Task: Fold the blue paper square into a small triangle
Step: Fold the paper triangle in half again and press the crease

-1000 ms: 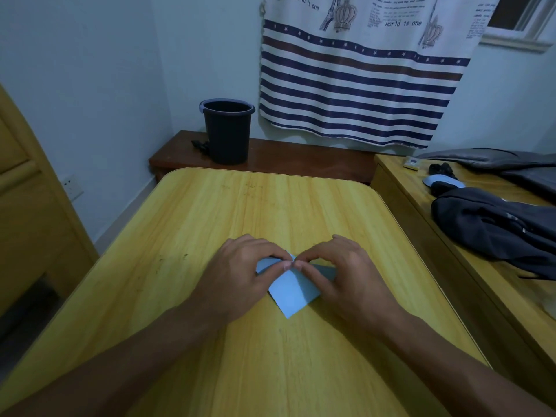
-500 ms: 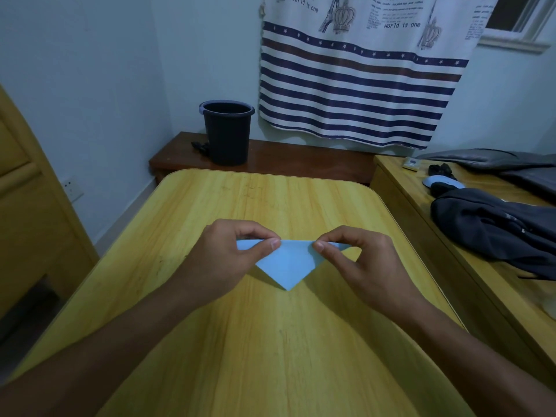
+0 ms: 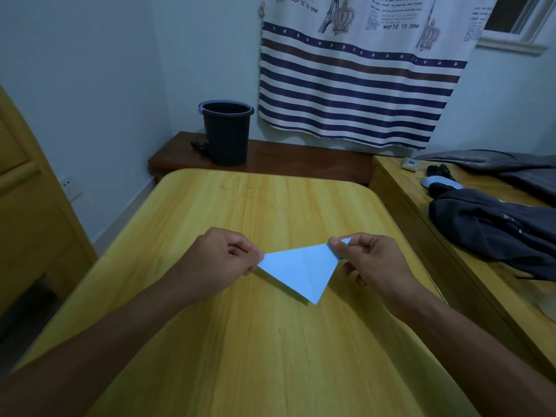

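Blue paper [image 3: 301,270], folded into a triangle with a faint centre crease, is held over the middle of the yellow wooden table [image 3: 270,356]. The left hand [image 3: 216,263] pinches its left corner and the right hand [image 3: 373,263] pinches its right corner, each hiding part of its corner. Whether the lower point touches the tabletop is unclear. Bare wood lies all around, and the table's near edge is cut off.

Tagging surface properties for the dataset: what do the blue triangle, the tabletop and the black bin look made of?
Blue triangle: thin matte paper; a sharp crease line shows, each hand pinching a corner.
Tabletop: yellow wood-grain, slight sheen; solid wood or laminate, cannot tell.
Black bin: probably moulded plastic, dull finish, paler rim band.
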